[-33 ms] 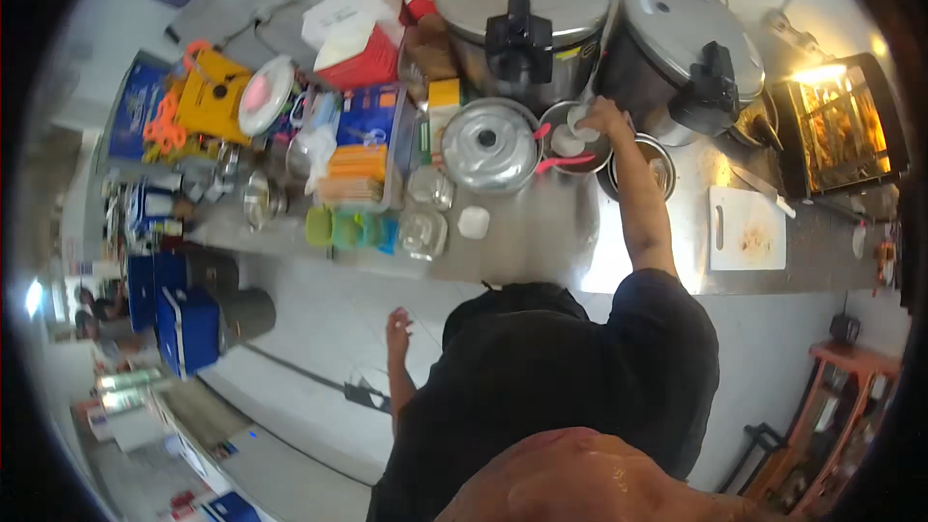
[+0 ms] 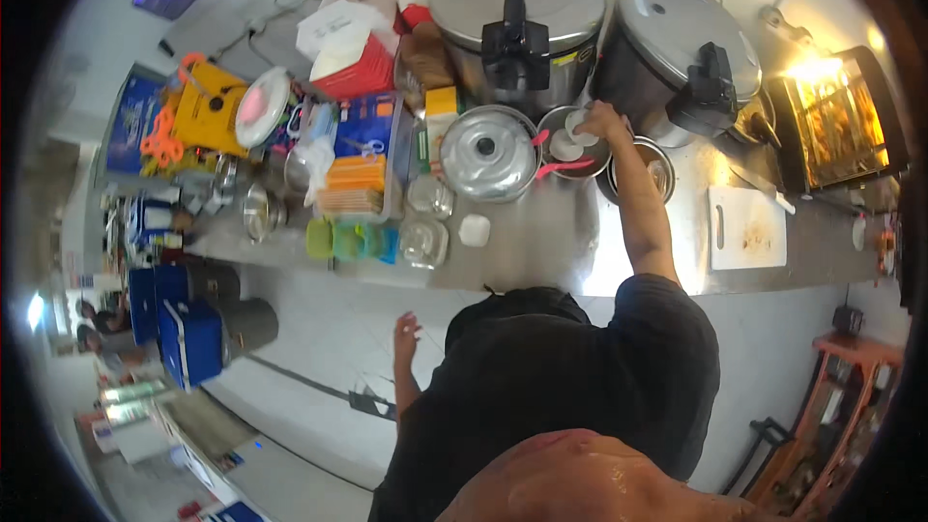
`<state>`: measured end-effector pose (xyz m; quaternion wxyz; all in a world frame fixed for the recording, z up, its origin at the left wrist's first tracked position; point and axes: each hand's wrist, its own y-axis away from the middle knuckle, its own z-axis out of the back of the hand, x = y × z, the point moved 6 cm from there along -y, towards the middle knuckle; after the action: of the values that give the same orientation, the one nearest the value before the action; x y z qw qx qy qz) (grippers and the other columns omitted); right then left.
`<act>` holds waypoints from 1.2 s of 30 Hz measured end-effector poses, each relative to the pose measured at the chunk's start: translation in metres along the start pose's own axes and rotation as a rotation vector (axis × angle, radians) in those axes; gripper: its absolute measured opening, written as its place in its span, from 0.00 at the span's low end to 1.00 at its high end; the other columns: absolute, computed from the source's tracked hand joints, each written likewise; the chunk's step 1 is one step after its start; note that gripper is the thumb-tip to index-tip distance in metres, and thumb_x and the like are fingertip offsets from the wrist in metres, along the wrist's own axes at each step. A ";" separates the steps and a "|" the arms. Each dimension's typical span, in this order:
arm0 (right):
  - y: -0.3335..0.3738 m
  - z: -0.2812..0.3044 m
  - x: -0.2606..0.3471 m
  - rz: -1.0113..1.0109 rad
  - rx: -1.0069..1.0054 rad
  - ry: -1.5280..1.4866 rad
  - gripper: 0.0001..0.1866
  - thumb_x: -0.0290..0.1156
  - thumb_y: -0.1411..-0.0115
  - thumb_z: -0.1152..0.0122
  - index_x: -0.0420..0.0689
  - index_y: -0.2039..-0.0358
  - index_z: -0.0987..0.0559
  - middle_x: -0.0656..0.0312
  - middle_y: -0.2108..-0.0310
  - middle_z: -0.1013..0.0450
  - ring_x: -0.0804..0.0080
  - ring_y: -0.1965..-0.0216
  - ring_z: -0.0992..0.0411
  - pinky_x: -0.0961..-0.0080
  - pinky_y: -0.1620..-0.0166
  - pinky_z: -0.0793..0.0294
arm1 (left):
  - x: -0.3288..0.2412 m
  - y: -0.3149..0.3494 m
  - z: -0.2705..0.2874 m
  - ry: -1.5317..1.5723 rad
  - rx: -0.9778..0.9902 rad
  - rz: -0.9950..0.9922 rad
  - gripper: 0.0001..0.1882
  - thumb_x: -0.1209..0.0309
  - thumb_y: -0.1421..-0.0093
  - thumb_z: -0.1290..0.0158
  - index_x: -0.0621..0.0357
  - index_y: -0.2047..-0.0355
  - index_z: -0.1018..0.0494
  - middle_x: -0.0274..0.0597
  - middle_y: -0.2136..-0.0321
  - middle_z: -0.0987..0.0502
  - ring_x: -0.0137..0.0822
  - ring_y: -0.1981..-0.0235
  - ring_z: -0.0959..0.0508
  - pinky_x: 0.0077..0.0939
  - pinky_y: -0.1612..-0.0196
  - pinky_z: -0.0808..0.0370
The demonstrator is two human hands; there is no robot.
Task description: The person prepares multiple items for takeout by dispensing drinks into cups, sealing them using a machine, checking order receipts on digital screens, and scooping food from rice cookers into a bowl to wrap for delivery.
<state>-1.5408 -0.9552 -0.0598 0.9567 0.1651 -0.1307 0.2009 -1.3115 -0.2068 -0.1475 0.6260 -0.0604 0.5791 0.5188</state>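
My right hand (image 2: pixel 601 121) reaches over a small metal pot (image 2: pixel 592 172) on the counter. Its fingers are closed at the edge of a white round thing (image 2: pixel 577 122), too small to name its kind. Other pale round shapes (image 2: pixel 565 145) lie lower in the pot. Two pink-handled utensils, the nearer one a pink handle (image 2: pixel 563 166), lean out over the pot's left rim. Beneath my right forearm stands another metal pot (image 2: pixel 657 172), partly hidden. My left hand (image 2: pixel 407 331) hangs at my side, away from the counter, fingers loosely apart and holding nothing visible.
Two big lidded cookers (image 2: pixel 517 0) stand behind the pots. To the left are a lidded pan (image 2: pixel 486 169), glass jars (image 2: pixel 425 242) and a plastic bin (image 2: pixel 394 184). A white cutting board (image 2: pixel 749 242), a knife (image 2: pixel 764 188) and a lit glass warmer (image 2: pixel 836 126) stand right.
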 end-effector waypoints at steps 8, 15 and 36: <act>0.153 0.046 0.152 0.365 -0.091 -0.394 0.43 0.57 0.60 0.26 0.51 0.45 0.27 0.49 0.52 0.24 0.48 0.47 0.27 0.48 0.43 0.36 | 0.008 -0.072 -0.050 -0.187 0.473 -0.003 0.25 0.55 0.36 0.45 0.56 0.44 0.29 0.50 0.53 0.21 0.40 0.55 0.20 0.34 0.51 0.25; 0.150 -0.051 0.274 0.330 -0.130 -0.001 0.47 0.54 0.57 0.29 0.58 0.35 0.34 0.50 0.38 0.35 0.44 0.39 0.35 0.38 0.37 0.47 | -0.022 -0.158 -0.060 -0.573 0.680 -0.158 0.23 0.59 0.36 0.47 0.58 0.44 0.29 0.53 0.50 0.24 0.46 0.50 0.22 0.37 0.48 0.26; 0.241 -0.064 0.304 -0.345 -0.817 -0.167 0.42 0.58 0.52 0.29 0.51 0.40 0.30 0.49 0.47 0.28 0.51 0.44 0.31 0.60 0.42 0.33 | 0.138 -0.244 0.421 -0.998 0.572 -0.524 0.20 0.66 0.37 0.47 0.59 0.46 0.27 0.55 0.47 0.27 0.52 0.49 0.24 0.40 0.48 0.26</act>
<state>-1.3629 -0.6191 0.0421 0.9490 -0.1912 -0.2467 -0.0439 -0.8855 0.0472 -0.2487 0.9184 0.2188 0.2992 0.1387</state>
